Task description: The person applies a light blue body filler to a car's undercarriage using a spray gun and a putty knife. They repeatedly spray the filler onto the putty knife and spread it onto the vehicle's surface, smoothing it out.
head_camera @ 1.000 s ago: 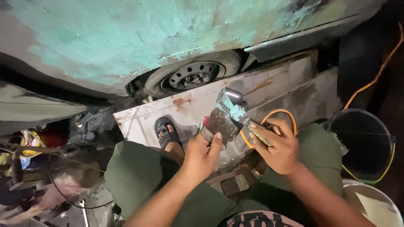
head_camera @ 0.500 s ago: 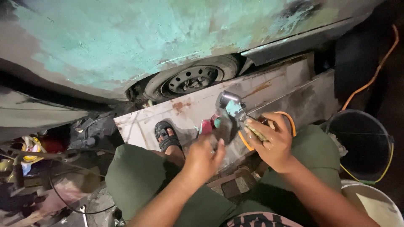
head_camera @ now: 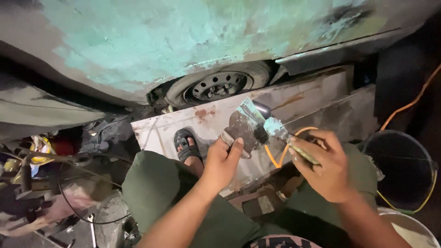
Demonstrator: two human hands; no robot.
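Note:
My left hand [head_camera: 220,161] grips the round disc guard end of a teal angle grinder [head_camera: 253,125], thumb up against the disc. My right hand [head_camera: 327,165] holds the grinder's body and handle, where an orange cable [head_camera: 281,156] loops out. The tool is raised in front of my knees, over a rusty white metal panel [head_camera: 211,120]. I am squatting in green trousers, with one sandalled foot [head_camera: 187,148] on the ground beside the panel.
A car body with patchy teal and grey filler [head_camera: 183,41] fills the top, its wheel [head_camera: 218,85] just behind the panel. A black bucket [head_camera: 398,171] stands at right, a white bucket [head_camera: 413,229] below it. Tools, cables and clutter [head_camera: 55,183] lie at left.
Both hands have lifted the grinder slightly and shifted it to the right. My left hand has moved from near the disc to gripping the guard end.

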